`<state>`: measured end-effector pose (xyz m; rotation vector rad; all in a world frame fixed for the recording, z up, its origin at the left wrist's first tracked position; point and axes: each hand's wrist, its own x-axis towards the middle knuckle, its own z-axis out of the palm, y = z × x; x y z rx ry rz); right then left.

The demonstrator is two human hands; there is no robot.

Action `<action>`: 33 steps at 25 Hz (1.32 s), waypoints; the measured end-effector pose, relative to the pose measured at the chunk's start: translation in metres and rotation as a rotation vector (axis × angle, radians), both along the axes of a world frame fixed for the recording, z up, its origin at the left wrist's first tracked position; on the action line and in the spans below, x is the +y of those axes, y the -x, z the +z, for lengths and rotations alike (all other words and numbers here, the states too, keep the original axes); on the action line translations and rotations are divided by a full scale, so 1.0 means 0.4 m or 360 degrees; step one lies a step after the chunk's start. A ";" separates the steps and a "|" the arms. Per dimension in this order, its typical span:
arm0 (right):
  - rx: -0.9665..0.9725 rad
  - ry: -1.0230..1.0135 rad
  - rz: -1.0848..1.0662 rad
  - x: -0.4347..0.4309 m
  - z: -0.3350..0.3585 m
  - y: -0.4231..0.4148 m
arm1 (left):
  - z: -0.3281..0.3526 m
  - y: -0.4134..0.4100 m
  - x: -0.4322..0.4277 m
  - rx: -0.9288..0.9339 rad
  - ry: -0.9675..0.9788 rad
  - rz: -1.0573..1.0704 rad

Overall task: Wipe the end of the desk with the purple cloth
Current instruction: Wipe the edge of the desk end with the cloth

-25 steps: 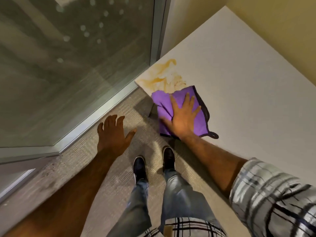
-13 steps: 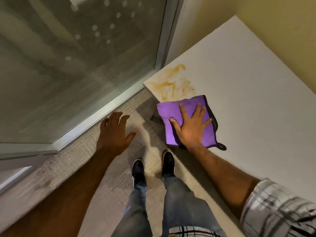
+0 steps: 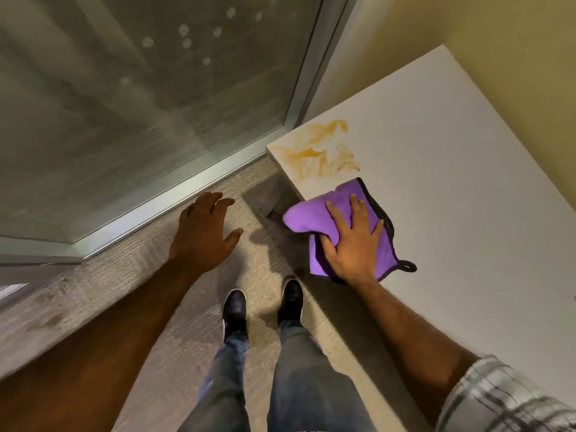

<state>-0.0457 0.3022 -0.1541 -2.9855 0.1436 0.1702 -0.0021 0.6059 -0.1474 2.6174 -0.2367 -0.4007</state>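
The white desk (image 3: 452, 188) runs along the right, its end pointing at the window. An orange-brown smear (image 3: 318, 151) covers the desk's end corner. The purple cloth (image 3: 311, 216), with a dark border and a small hanging loop, lies just below the smear, and part of it hangs over the desk's near edge. My right hand (image 3: 353, 244) presses flat on the cloth with fingers spread and the thumb tucked into a fold. My left hand (image 3: 204, 233) hovers over the carpet, empty, fingers apart.
A large glass pane with a metal frame (image 3: 174, 194) fills the left and top. A yellow wall (image 3: 514, 57) rises behind the desk. My legs in jeans and my dark shoes (image 3: 235, 310) stand on the carpet close to the desk's edge.
My right hand has drawn the cloth back from the smear toward the desk's near edge, bunching its left part over the edge. More of the smear now shows. My left hand stays out over the floor.
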 end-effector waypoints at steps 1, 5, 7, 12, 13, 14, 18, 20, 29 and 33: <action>0.0012 -0.0031 -0.0131 0.019 -0.003 -0.026 | -0.003 -0.002 0.004 0.0043 -0.0012 -0.0010; 0.0114 0.0054 -0.0405 0.118 -0.020 -0.114 | -0.013 -0.005 0.024 0.0146 -0.0055 -0.0053; 0.0188 0.0222 -0.0130 0.136 -0.021 -0.114 | -0.016 -0.004 0.034 0.0205 -0.0089 -0.0121; 0.0041 0.0086 0.0516 -0.002 0.007 0.007 | -0.014 0.008 0.052 0.0302 -0.0185 -0.0163; 0.0006 0.0060 0.0398 -0.020 0.010 0.033 | -0.011 0.009 0.058 0.0313 -0.0193 -0.0162; -0.0015 0.0049 0.0252 -0.013 0.012 0.042 | -0.007 0.012 0.077 0.0325 -0.0185 -0.0141; 0.0043 0.0110 -0.0286 0.082 -0.003 -0.034 | -0.012 0.027 0.111 0.0291 -0.0159 -0.0103; 0.0132 0.0143 -0.0438 0.134 -0.015 -0.101 | -0.016 0.035 0.125 0.0194 -0.0166 0.0004; 0.0174 0.0231 0.0556 0.045 0.003 -0.070 | -0.042 0.031 0.149 0.0062 -0.0388 -0.0012; 0.0155 0.0301 0.0186 0.051 -0.004 -0.077 | -0.045 0.037 0.156 -0.0013 -0.0410 0.0051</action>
